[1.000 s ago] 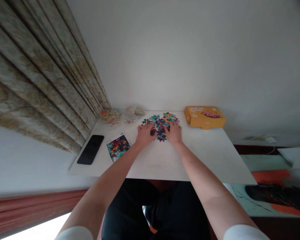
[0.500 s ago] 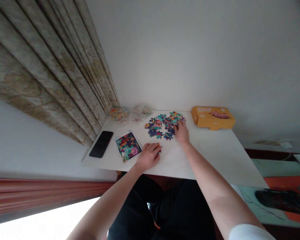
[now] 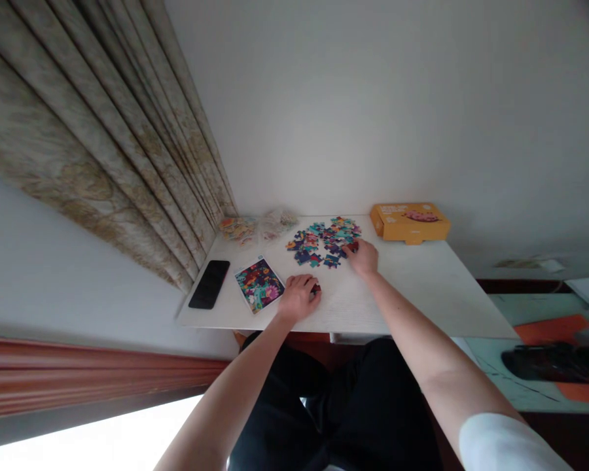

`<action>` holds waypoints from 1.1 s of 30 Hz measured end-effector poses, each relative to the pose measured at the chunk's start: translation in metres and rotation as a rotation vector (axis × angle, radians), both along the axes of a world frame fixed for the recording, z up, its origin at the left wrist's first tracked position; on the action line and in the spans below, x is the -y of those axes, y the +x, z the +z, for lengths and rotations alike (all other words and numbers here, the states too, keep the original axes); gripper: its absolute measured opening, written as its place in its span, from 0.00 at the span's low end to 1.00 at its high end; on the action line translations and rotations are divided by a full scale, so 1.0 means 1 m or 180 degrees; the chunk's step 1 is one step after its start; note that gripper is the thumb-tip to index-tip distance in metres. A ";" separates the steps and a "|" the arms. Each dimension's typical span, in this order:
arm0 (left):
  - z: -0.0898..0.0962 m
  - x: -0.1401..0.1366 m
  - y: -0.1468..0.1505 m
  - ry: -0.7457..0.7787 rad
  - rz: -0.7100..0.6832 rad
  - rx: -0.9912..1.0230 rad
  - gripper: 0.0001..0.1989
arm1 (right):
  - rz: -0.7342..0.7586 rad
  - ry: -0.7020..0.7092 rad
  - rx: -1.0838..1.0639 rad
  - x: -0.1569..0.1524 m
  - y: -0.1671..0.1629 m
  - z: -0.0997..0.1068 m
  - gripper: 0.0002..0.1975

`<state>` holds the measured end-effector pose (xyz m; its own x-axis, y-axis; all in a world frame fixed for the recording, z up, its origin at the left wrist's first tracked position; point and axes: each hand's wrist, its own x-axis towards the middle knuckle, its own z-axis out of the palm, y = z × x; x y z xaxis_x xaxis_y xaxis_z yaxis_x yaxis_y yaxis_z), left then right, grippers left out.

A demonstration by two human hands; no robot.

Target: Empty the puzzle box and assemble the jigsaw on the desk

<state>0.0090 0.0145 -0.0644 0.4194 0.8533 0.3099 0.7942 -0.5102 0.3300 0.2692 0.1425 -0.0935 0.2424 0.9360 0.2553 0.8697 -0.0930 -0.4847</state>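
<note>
Loose jigsaw pieces (image 3: 304,240) in purple, teal and orange lie in a rough ring on the white table (image 3: 397,288). Close to the table's front edge, my left hand (image 3: 297,299) is closed around a dark red puzzle piece (image 3: 316,288), part of which shows by the thumb. My right hand (image 3: 365,258) pinches another dark reddish puzzle piece (image 3: 353,246) at the right side of the pile. Just left of my left hand lies a picture card (image 3: 259,285) with a colourful printed scene.
A black phone (image 3: 209,284) lies at the table's left edge. Clear bags of pieces (image 3: 238,229) rest at the back left, near the curtain (image 3: 177,150). A yellow puzzle box (image 3: 411,224) stands against the wall at the back right.
A dark reddish piece now shows in my right hand, which was over the pile's pieces before. My left hand keeps its piece near the front edge. The view has shifted slightly.
</note>
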 end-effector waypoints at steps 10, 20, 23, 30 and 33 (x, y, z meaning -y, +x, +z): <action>0.003 0.000 0.002 -0.0087 0.0050 -0.0021 0.13 | 0.0082 -0.0191 -0.0502 0.001 0.021 0.007 0.34; 0.001 -0.001 0.001 -0.0106 0.0039 -0.0062 0.13 | 0.0240 -0.0411 -0.0201 0.001 0.033 0.017 0.31; 0.001 -0.001 0.002 -0.0081 0.0035 -0.0043 0.13 | 0.0329 -0.0306 -0.0170 0.005 0.030 0.019 0.30; 0.001 -0.001 0.002 -0.0072 0.0041 -0.0020 0.12 | 0.0395 0.0016 -0.1094 0.000 0.036 0.015 0.16; 0.002 -0.001 0.001 -0.0116 0.0025 -0.0011 0.13 | 0.0404 0.0137 -0.1812 0.005 0.036 0.015 0.17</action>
